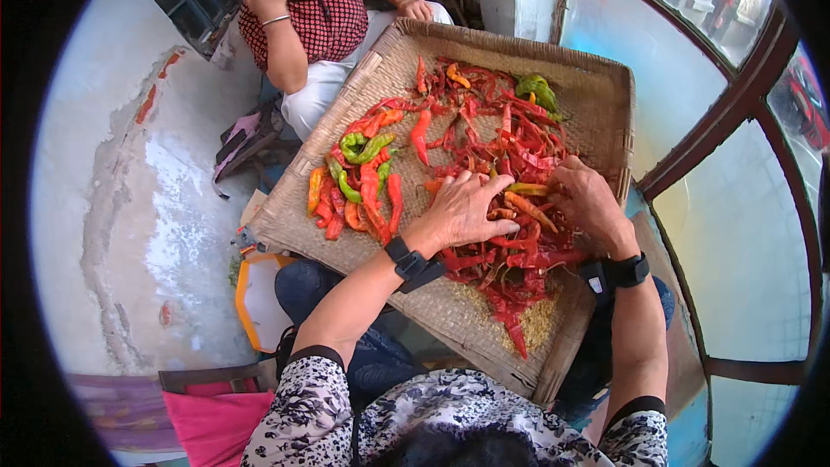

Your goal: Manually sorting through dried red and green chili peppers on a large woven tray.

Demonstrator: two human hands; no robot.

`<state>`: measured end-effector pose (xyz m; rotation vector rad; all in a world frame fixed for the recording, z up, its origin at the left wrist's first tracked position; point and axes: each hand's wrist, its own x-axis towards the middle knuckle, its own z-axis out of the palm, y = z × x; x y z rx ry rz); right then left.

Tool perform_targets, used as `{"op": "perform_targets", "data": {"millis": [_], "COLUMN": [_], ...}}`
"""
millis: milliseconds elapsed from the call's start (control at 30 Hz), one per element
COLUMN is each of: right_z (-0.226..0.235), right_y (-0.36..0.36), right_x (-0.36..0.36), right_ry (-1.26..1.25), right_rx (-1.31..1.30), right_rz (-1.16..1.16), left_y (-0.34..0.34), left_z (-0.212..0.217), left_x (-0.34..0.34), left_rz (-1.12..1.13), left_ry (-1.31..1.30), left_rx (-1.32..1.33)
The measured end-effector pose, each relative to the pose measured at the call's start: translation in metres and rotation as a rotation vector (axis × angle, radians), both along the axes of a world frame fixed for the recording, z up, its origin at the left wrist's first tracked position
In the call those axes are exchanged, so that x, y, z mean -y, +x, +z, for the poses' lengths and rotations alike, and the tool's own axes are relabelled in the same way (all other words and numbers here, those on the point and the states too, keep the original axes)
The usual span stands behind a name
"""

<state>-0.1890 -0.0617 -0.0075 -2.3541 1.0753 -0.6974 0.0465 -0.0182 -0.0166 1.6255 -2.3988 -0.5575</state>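
Head view, looking down onto a woven winnowing tray [596, 104] resting across the lap.

Left hand [462, 212] spread palm-down, fingers splayed and relaxed, pressing flat on the heap of dried red chillies [510, 156] at the tray's middle; gripping nothing. Black wrist device [411, 261] strapped just behind it.

Right hand [588, 199] just beside, at the heap's right edge, fingers curled down into the chillies; whether pinching one or merely touching, cannot tell, fingertips buried among the pods. An orange-yellow chilli [529, 207] lying between the two hands, touching the left fingertips. A similar black device [618, 272] on the right wrist.

Off to the left of the left hand, well apart from the heap, a smaller sorted cluster of green, orange and red chillies [359, 177]. A lone green chilli [538, 89] near the tray's far edge. Loose pale seeds [540, 320] scattered at the near end, under the wrists.

Beyond the far left corner, a second person in a red patterned top [320, 9], seated, head cut off by the frame's top edge.

Near right corner of the tray hidden under the right forearm; lower heap partly covered by both palms.
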Motion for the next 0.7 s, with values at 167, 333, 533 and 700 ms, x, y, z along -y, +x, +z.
{"op": "perform_targets", "data": {"millis": [167, 333, 533, 700], "right_z": [0.005, 0.023, 0.027, 0.038], "right_y": [-0.004, -0.012, -0.016, -0.016], "right_x": [0.002, 0.003, 0.007, -0.007], "right_ry": [0.058, 0.131, 0.313, 0.543], "right_rx": [-0.039, 0.116, 0.359, 0.587], "right_rz": [0.113, 0.014, 0.084, 0.221], "left_y": [0.014, 0.027, 0.01, -0.011], "left_z": [0.013, 0.02, 0.035, 0.033], "left_x": [-0.017, -0.016, -0.011, -0.01], "left_rz": [-0.052, 0.117, 0.173, 0.049], "left_ry": [0.098, 0.084, -0.148, -0.35], "left_rx": [0.018, -0.373, -0.383, -0.445]}}
